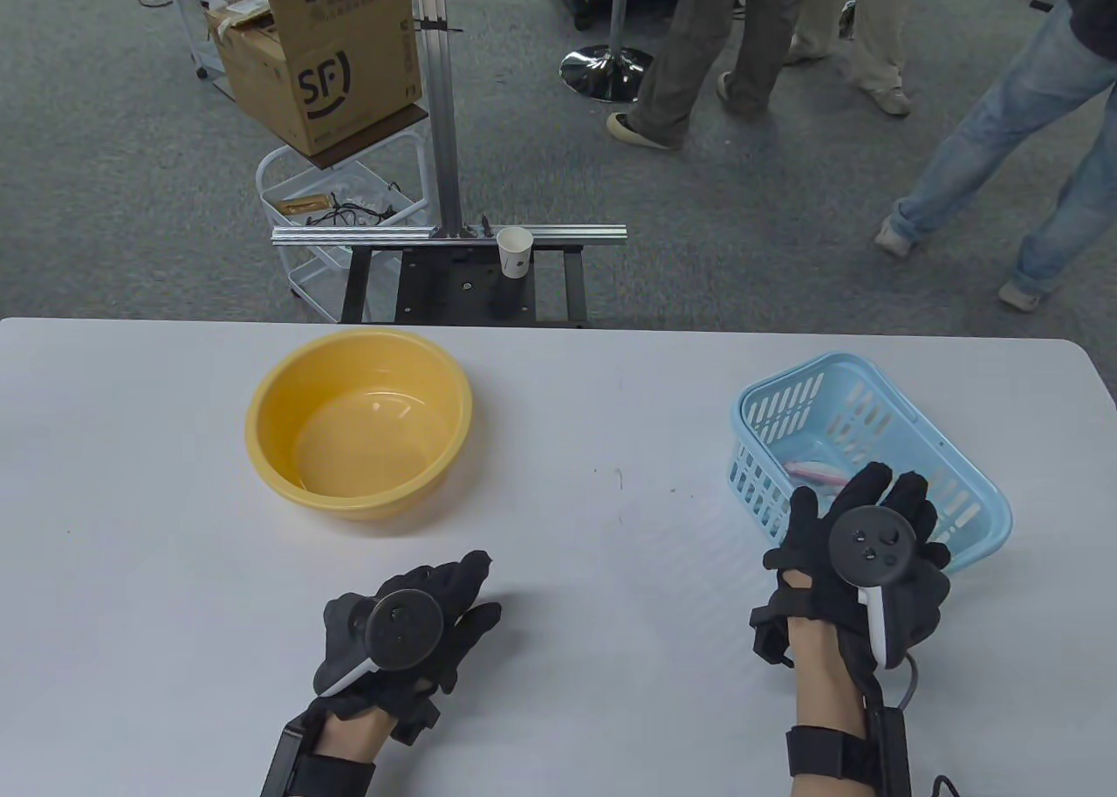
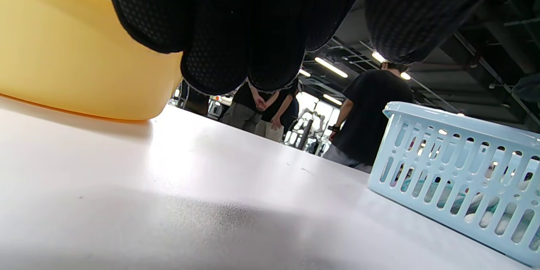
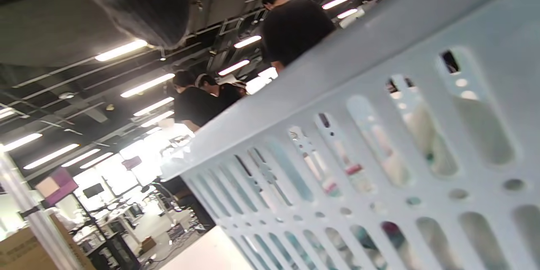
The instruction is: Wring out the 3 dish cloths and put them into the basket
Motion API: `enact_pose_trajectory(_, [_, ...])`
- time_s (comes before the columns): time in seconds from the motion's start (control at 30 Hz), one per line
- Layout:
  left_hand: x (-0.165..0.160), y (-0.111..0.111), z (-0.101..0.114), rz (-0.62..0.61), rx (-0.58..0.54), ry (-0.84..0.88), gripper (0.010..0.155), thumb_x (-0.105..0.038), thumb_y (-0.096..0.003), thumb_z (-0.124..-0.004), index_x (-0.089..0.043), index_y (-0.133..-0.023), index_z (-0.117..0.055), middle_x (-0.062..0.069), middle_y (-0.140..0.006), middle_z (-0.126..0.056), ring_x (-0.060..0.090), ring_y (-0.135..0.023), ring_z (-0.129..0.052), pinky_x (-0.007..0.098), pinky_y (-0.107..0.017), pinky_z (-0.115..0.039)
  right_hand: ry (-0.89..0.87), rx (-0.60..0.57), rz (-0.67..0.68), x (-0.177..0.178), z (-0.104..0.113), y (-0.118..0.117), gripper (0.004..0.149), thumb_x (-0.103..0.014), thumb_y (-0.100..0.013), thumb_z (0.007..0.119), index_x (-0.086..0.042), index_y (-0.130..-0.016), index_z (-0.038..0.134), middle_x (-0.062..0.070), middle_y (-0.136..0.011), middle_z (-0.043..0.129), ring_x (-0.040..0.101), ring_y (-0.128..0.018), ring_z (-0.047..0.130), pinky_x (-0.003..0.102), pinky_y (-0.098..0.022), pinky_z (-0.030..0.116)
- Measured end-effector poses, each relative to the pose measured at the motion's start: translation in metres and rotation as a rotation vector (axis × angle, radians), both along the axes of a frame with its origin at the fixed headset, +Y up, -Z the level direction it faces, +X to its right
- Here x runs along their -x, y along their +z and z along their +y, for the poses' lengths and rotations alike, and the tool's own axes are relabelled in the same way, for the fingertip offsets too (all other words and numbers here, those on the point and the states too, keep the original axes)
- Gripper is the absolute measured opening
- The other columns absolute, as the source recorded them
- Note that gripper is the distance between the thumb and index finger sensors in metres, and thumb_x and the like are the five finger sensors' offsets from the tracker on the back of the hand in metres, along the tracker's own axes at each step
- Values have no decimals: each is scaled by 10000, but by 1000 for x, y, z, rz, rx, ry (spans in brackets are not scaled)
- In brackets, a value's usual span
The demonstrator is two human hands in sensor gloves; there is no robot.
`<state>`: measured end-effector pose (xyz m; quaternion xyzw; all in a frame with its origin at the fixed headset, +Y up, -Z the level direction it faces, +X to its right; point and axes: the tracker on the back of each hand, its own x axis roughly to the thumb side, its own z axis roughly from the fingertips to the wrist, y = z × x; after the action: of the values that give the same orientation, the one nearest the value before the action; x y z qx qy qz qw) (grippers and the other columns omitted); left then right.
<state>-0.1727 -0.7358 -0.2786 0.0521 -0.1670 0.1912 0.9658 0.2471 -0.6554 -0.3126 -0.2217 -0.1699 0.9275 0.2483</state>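
Left hand (image 1: 410, 631) near table's (image 1: 558, 570) front edge, fingers relaxed, holding nothing. Right hand (image 1: 864, 553) spread over blue basket's (image 1: 977, 483) near wall, right side. Pinkish cloth (image 1: 816, 471) inside; count unclear, possibly more. Yellow basin (image 1: 358, 422) left, looks empty.

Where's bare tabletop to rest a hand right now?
Bare table runs between the yellow basin and the blue basket, and along the left edge beside the basin. It is crowded at the basket's near wall, where the right hand hovers.
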Motion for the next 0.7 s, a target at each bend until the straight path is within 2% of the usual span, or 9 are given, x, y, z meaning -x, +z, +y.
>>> enact_pose_trajectory(0.17, [2, 1, 3, 44, 9, 0, 724, -574, -430, -837, -268, -1059, -651, -44, -949, -847, 268, -790, -954, 520, -635, -757, 74, -62, 122, 29, 9, 0, 792, -548, -557, 726, -126, -1092, 322, 207, -1145, 192, 496, -1052, 214, 756, -679, 171])
enact_pose_trajectory(0.3, [3, 2, 5, 74, 2, -6, 764, -587, -434, -823, -288, -1091, -573, -54, -1017, -768, 269, -874, -893, 532, -666, -725, 163, -113, 260, 62, 7, 1, 779, -562, -553, 724, -139, -1094, 356, 203, -1151, 256, 501, -1056, 261, 759, -679, 208])
enact_pose_trajectory(0.47, [6, 2, 5, 119, 18, -11, 828, -608, -436, -807, -313, -1124, -452, -68, -1106, -621, 275, -1003, -753, 563, -735, -629, 244, -137, 442, 104, -14, 4, 777, -579, -548, 721, -167, -1101, 361, 186, -1164, 270, 497, -1064, 273, 756, -681, 228])
enact_pose_trajectory(0.7, [12, -2, 1, 161, 66, -14, 865, -622, -433, -807, -337, -1138, -394, -74, -1178, -440, 275, -1131, -520, 596, -800, -471, 291, -84, 583, 138, -56, 8, 795, -614, -540, 712, -196, -1106, 342, 169, -1175, 238, 489, -1075, 228, 754, -679, 202])
